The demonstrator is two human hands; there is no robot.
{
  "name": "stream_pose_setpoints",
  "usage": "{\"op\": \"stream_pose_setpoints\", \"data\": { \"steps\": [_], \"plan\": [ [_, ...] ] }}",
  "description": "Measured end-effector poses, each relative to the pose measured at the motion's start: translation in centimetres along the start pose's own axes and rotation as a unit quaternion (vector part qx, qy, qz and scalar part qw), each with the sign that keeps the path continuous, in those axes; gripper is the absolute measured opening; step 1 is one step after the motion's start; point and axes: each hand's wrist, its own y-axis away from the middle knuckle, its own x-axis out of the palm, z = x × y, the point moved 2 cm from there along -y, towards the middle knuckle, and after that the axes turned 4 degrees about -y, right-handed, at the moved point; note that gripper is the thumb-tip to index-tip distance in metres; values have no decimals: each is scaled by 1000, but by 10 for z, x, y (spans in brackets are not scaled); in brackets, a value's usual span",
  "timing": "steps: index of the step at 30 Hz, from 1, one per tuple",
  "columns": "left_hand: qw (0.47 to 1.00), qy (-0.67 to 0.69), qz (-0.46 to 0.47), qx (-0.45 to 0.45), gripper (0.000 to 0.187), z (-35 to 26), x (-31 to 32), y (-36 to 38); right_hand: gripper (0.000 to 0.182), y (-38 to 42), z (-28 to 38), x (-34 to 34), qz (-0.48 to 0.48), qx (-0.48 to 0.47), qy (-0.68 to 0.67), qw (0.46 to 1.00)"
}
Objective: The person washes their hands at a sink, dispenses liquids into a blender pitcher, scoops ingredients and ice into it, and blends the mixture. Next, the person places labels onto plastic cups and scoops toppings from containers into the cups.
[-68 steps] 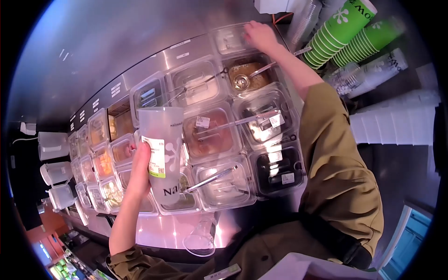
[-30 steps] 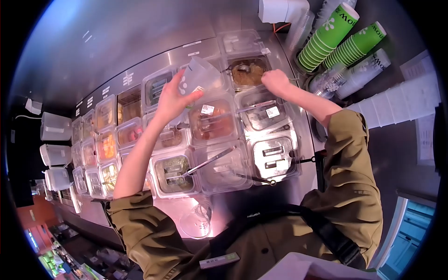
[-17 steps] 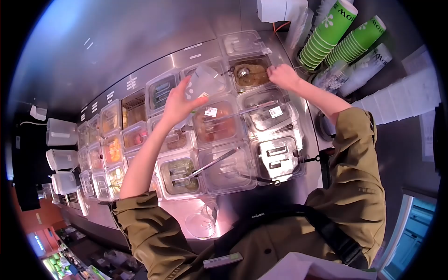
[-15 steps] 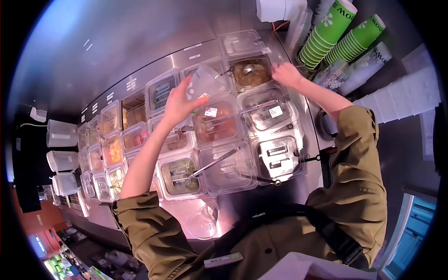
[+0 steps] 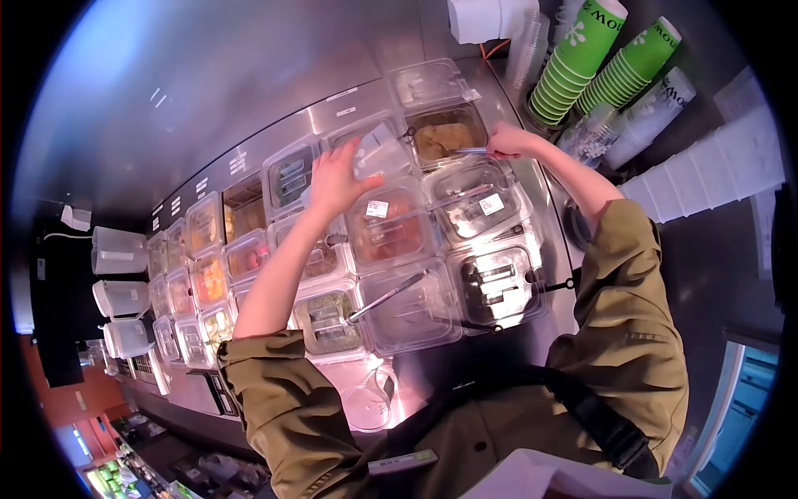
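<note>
Plastic cup (image 5: 378, 150) tilted w/ L hand (image 5: 335, 179) wide round it (fill: can't tell). R hand (image 5: 507, 141) grips ladle (image 5: 472, 151), far end in brown food (image 5: 445, 135), far-right tub (image 5: 413, 148); lid (image 5: 426, 83) off, scooping prob. underway.

Pink light shines near the front edge of the shiny grey metal counter (image 5: 339, 376) | white glare on the square clear plastic lid (image 5: 501, 287) | dark shadow between | bent sides, round black border
</note>
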Motion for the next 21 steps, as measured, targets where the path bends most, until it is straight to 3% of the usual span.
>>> {"op": "stream_pose_setpoints", "data": {
  "steps": [1,5,10,14,16,17,18,20,21],
  "plan": [
    [1000,-5,1,-1,76,-2,0,-2,15,5,-6,-3,25,59,-91,994],
    [1000,-13,8,2,76,-3,11,-14,13,29,-24,-5,6,44,-228,973],
    [998,-56,12,8,76,-18,23,-37,13,55,-27,-16,-44,19,-267,962],
    [996,-14,78,-33,81,-37,24,-57,15,92,-5,-40,-73,-23,-222,972],
    [991,35,111,-67,83,-49,20,-66,14,110,13,-52,-114,-116,-102,981],
    [992,71,86,-62,83,-53,21,-69,14,120,21,-55,-133,-161,-40,977],
    [991,107,61,-56,83,-56,23,-72,14,131,31,-55,-210,-211,79,951],
    [983,183,10,-19,82,-59,22,-80,17,159,55,-45,-350,-295,306,835],
    [974,224,-16,11,81,-60,20,-86,23,173,68,-40,-368,-264,418,787]
  ]
}}
